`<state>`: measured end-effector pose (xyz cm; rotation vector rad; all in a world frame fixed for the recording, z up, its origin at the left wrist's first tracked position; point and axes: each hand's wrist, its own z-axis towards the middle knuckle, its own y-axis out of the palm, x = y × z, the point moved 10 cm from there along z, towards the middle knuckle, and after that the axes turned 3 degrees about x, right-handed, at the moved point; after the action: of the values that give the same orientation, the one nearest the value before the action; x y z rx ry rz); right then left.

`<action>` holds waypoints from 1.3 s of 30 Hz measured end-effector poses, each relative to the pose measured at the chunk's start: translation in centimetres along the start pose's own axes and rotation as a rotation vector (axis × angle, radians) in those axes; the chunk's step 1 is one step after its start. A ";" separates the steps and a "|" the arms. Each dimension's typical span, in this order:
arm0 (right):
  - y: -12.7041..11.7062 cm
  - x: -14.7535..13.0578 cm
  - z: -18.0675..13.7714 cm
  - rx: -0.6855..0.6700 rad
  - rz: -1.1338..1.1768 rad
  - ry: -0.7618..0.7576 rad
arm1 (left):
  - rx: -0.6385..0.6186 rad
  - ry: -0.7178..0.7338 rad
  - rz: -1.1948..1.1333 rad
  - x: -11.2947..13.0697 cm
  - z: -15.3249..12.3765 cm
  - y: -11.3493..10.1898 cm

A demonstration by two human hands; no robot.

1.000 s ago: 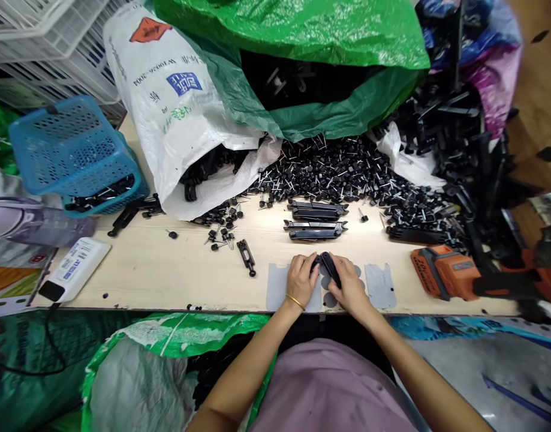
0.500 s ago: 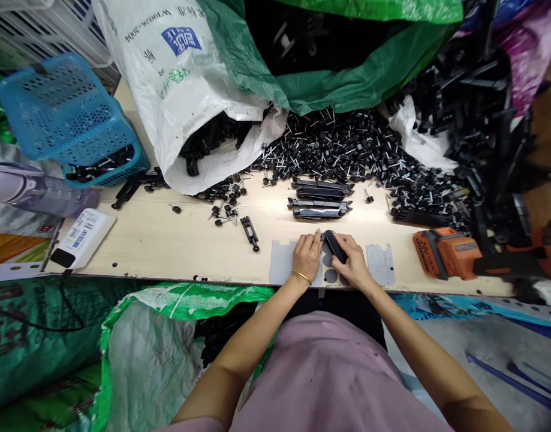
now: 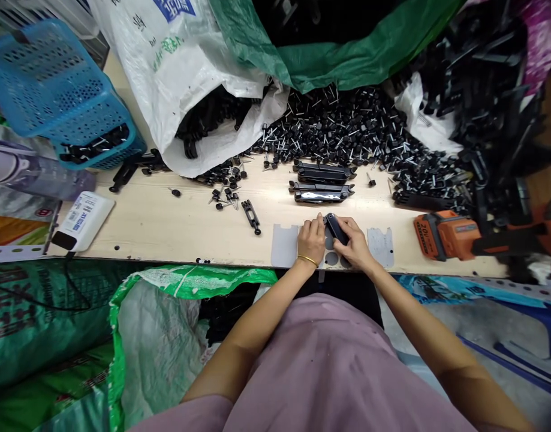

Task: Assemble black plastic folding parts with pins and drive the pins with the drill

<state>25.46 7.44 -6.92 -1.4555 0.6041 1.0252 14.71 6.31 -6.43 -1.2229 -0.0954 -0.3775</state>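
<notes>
Both hands meet at the front edge of the wooden bench (image 3: pixel 180 231). My right hand (image 3: pixel 355 246) is wrapped round a short black plastic part (image 3: pixel 334 227), held tilted over a grey metal plate (image 3: pixel 285 246) with round holes. My left hand (image 3: pixel 311 240), a gold bangle at its wrist, pinches the near end of that same part with curled fingers. Just beyond the hands lie two stacked pairs of long black assembled pieces (image 3: pixel 322 182). Behind them spreads a big heap of black-headed pins (image 3: pixel 347 135).
An orange cordless tool (image 3: pixel 455 235) lies at the right. Black plastic parts pile up at the far right (image 3: pixel 486 90). A white sack (image 3: pixel 189 72), green bag (image 3: pixel 338 54) and blue basket (image 3: pixel 59 96) stand behind; a white box (image 3: pixel 81 220) lies left. A loose black link (image 3: pixel 250 216) lies on the bench.
The camera has tipped downward, so the bench sits higher in the picture. Both hands stay on the black part over the plate, fingers shifting slightly.
</notes>
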 end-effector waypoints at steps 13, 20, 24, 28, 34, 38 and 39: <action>0.0 -0.4 -0.1 0.003 -0.143 0.020 | -0.010 -0.047 -0.253 -1.3 0.7 -0.6; 0.2 -0.6 0.0 -0.014 -0.094 -0.002 | -0.011 -0.197 -0.351 -2.2 -0.3 -0.7; 0.3 -0.4 0.0 -0.031 -0.080 -0.005 | 0.026 -0.216 -0.376 -2.1 0.4 -0.5; 0.3 -0.5 0.1 -0.043 -0.068 -0.014 | -0.103 -0.007 -0.482 -0.9 1.9 0.2; 0.5 -0.6 0.3 -0.058 -0.033 0.037 | 0.021 -0.298 -0.449 -1.6 1.0 0.1; 0.6 -0.3 0.3 -0.078 -0.012 0.073 | -0.076 -0.216 -0.497 -0.9 1.1 0.8; 0.7 -0.3 0.2 -0.082 -0.010 0.078 | -0.089 -0.196 -0.500 -1.0 1.3 0.8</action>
<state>24.71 7.52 -7.02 -1.5751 0.6163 0.9996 14.23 7.99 -7.01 -1.3166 -0.5648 -0.7006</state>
